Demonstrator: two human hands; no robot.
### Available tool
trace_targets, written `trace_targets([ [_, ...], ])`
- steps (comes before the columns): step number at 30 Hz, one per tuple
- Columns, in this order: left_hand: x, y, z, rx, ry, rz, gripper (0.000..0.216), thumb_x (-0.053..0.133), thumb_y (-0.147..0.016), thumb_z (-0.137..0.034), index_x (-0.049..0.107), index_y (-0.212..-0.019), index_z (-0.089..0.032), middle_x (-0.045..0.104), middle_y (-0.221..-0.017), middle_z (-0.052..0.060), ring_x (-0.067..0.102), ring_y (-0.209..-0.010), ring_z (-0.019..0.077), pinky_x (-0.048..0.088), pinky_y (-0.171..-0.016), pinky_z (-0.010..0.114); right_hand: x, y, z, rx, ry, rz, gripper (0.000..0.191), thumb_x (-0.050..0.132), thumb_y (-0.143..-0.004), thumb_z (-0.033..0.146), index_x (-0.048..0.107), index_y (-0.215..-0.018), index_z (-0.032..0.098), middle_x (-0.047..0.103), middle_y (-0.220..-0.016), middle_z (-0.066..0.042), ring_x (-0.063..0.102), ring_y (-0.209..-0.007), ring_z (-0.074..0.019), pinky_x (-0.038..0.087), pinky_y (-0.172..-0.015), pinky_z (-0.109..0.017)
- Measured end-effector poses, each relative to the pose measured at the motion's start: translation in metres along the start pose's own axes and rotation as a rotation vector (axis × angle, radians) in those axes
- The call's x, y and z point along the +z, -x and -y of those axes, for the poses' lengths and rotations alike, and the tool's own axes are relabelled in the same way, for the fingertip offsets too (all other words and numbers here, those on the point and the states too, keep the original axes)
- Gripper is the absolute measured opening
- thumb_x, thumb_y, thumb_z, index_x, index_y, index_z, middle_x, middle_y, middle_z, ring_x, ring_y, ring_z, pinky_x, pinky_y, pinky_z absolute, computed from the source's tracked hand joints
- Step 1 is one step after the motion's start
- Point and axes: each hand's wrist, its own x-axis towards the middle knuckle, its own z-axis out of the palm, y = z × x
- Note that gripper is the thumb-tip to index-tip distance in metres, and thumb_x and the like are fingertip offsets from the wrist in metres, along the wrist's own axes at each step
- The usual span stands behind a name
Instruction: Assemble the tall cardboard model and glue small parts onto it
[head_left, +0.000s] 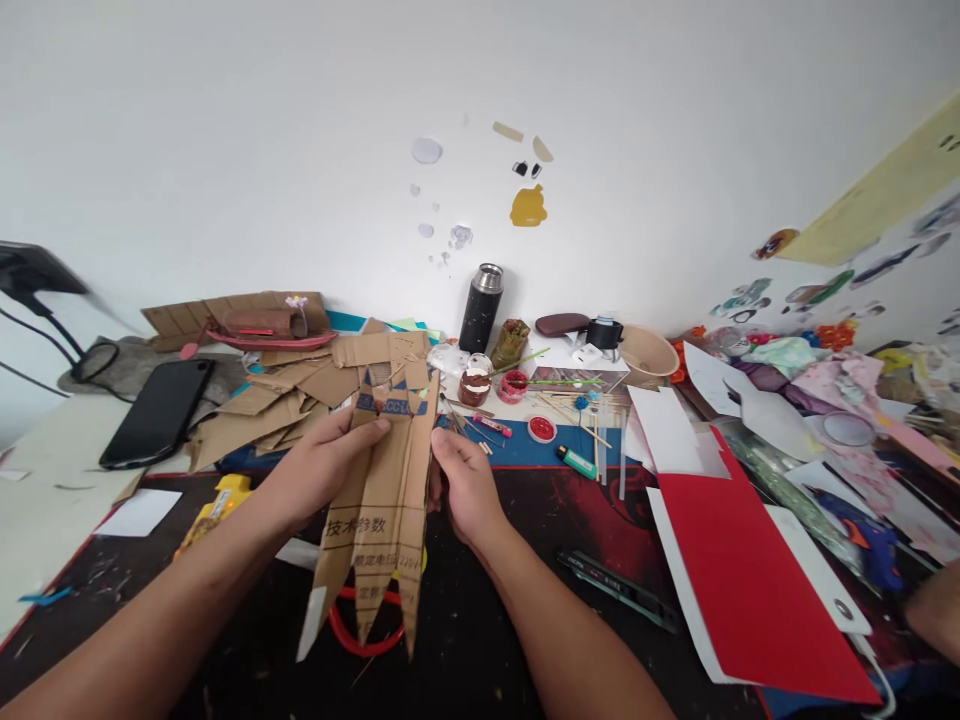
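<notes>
A piece of brown cardboard [386, 480] with printed characters and pointed, cut ends is held up in front of me. My left hand [341, 455] grips its left side, the thumb lying across the front near a blue printed band. At its right edge, my right hand [465, 485] is closed, thumb on the near side and fingers partly hidden behind. Beneath the cardboard's lower points, a red ring [367, 645] and a bit of something yellow show on the dark mat.
Cardboard scraps [281, 400] lie at the back left by a black phone [157, 412]. Paint jars [475, 388], sticks and a black flask [481, 310] stand behind. To the right are a utility knife [619, 590], red paper [757, 570] and a blue glue gun [862, 540].
</notes>
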Motion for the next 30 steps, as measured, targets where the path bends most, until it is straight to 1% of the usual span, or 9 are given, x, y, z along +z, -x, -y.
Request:
trace_targets([
  [5, 0.0, -0.003, 0.002, -0.02, 0.193, -0.207, 0.04, 0.098, -0.074, -0.044, 0.077, -0.1, -0.022, 0.083, -0.075, -0.002, 0.076, -0.064, 0.0224, 0.062, -0.061, 0.03, 0.005, 0.005, 0.001, -0.015, -0.06, 0.064, 0.061, 0.08, -0.091, 0.085, 0.079, -0.093, 0.024, 0.077, -0.084, -0.003, 0.07, -0.076, -0.0228, 0.058, -0.074, -0.035],
  [10, 0.002, -0.004, 0.002, -0.008, 0.247, -0.29, 0.042, 0.098, -0.074, -0.043, 0.076, -0.104, -0.023, 0.082, -0.073, -0.005, 0.074, -0.059, 0.0198, 0.056, -0.051, 0.025, 0.006, 0.008, 0.005, -0.015, 0.05, 0.159, 0.071, 0.076, -0.087, 0.093, 0.08, -0.088, 0.023, 0.08, -0.092, -0.005, 0.074, -0.094, -0.0279, 0.059, -0.092, -0.04],
  [13, 0.003, -0.005, 0.004, -0.063, 0.281, -0.289, 0.041, 0.095, -0.076, -0.045, 0.078, -0.105, -0.021, 0.085, -0.077, 0.001, 0.08, -0.065, 0.0248, 0.062, -0.055, 0.029, 0.008, 0.009, 0.004, 0.045, -0.017, 0.167, 0.07, 0.077, -0.086, 0.092, 0.083, -0.089, 0.022, 0.082, -0.092, -0.007, 0.077, -0.096, -0.0303, 0.06, -0.097, -0.044],
  [15, 0.001, -0.006, 0.006, -0.141, 0.346, -0.164, 0.049, 0.09, -0.082, -0.053, 0.081, -0.115, -0.018, 0.09, -0.087, 0.009, 0.087, -0.078, 0.0322, 0.07, -0.069, 0.038, 0.009, 0.008, 0.002, 0.098, -0.092, 0.126, 0.069, 0.08, -0.084, 0.09, 0.084, -0.088, 0.022, 0.082, -0.089, -0.007, 0.078, -0.094, -0.0317, 0.06, -0.098, -0.047],
  [18, -0.009, -0.008, 0.014, -0.201, 0.51, 0.212, 0.07, 0.081, -0.091, -0.071, 0.08, -0.135, -0.018, 0.093, -0.112, 0.015, 0.088, -0.111, 0.0395, 0.069, -0.104, 0.051, 0.007, 0.006, 0.001, 0.123, -0.13, 0.06, 0.067, 0.085, -0.08, 0.088, 0.084, -0.084, 0.021, 0.082, -0.085, -0.008, 0.078, -0.09, -0.0318, 0.06, -0.097, -0.047],
  [22, -0.025, -0.016, 0.031, -0.045, 0.585, 0.599, 0.082, 0.083, -0.087, -0.082, 0.082, -0.141, -0.02, 0.089, -0.133, 0.015, 0.08, -0.134, 0.0412, 0.06, -0.121, 0.051, 0.004, 0.003, 0.003, 0.127, -0.135, 0.017, 0.063, 0.088, -0.077, 0.085, 0.081, -0.08, 0.022, 0.079, -0.085, -0.006, 0.074, -0.087, -0.0284, 0.058, -0.092, -0.044],
  [25, -0.032, -0.02, 0.045, 0.031, 0.57, 0.656, 0.068, 0.084, -0.092, -0.075, 0.086, -0.136, -0.023, 0.089, -0.135, 0.012, 0.08, -0.134, 0.0372, 0.061, -0.12, 0.045, 0.002, 0.001, 0.004, 0.062, -0.011, -0.026, 0.06, 0.085, -0.083, 0.08, 0.07, -0.068, 0.023, 0.07, -0.077, -0.003, 0.065, -0.082, -0.0237, 0.053, -0.084, -0.038],
  [28, -0.032, -0.021, 0.053, -0.004, 0.504, 0.624, 0.054, 0.091, -0.091, -0.063, 0.09, -0.128, -0.023, 0.092, -0.122, 0.012, 0.083, -0.128, 0.0372, 0.061, -0.119, 0.046, 0.001, 0.001, 0.002, -0.001, 0.15, -0.031, 0.068, 0.077, -0.09, 0.076, 0.05, -0.057, 0.024, 0.051, -0.065, 0.002, 0.048, -0.07, -0.0175, 0.044, -0.073, -0.034],
  [30, -0.03, -0.021, 0.052, -0.039, 0.464, 0.58, 0.056, 0.094, -0.088, -0.062, 0.09, -0.125, -0.021, 0.093, -0.113, 0.013, 0.086, -0.121, 0.0382, 0.063, -0.117, 0.047, 0.001, 0.002, 0.001, -0.013, 0.195, -0.002, 0.068, 0.073, -0.094, 0.076, 0.048, -0.059, 0.024, 0.045, -0.064, 0.003, 0.041, -0.068, -0.0159, 0.04, -0.069, -0.033],
])
